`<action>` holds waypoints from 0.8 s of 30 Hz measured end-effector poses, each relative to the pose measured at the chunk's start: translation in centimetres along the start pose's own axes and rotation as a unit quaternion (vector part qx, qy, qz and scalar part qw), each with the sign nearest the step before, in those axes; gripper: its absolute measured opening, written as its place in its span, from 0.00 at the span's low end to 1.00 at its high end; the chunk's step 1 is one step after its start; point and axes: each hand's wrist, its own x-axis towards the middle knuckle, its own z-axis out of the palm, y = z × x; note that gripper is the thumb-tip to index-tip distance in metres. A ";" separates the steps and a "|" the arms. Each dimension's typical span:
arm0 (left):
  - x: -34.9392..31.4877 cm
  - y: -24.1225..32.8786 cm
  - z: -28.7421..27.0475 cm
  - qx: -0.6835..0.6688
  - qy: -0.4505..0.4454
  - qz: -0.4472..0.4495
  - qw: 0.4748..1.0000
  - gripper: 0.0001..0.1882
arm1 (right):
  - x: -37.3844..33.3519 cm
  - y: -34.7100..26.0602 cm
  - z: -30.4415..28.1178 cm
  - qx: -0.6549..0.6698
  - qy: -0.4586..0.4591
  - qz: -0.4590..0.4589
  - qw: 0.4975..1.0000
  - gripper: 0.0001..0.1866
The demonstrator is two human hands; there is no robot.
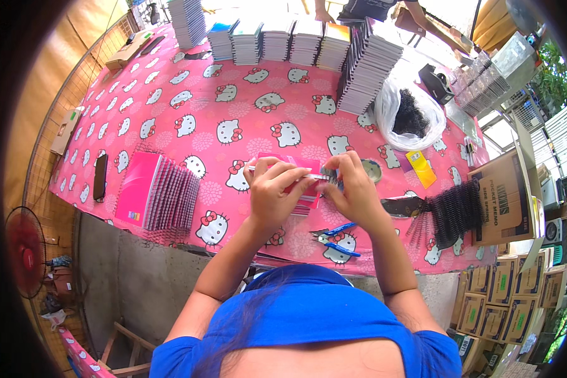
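Over the middle of the table, my left hand (274, 192) grips a small pink notebook (305, 165), fingers bent across its near side. My right hand (358, 194) is closed at the notebook's right edge, pinching a dark wire coil (329, 174) there; the fingertips partly hide it. More pink covers with white page edges show just beneath my hands. Blue-handled pliers (336, 240) lie open near the table's front edge, below my right hand. A round tape roll or small dish (371, 170) rests just right of that hand.
Stacked pink spiral notebooks (157, 192) stand left, beside a dark phone (100, 178). Black spiral coils (453, 214) lie right, by a cardboard box (501, 198). A white plastic bag (394, 129) holds black coils. Notebook stacks (277, 43) line the far side, where another person (368, 9) stands.
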 end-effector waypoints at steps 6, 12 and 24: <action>-0.3 -0.1 -0.3 -0.026 -0.038 -0.063 0.997 0.12 | 0.1 -1.1 0.9 0.006 0.058 -0.002 0.998 0.07; -0.1 -0.1 -0.3 -0.027 -0.037 -0.043 0.998 0.11 | -0.2 -0.2 1.9 -0.042 0.056 -0.005 0.998 0.04; 2.3 -1.0 0.2 -0.041 -0.069 -0.006 0.997 0.16 | -3.7 19.9 -0.2 -0.182 -0.041 0.127 0.974 0.29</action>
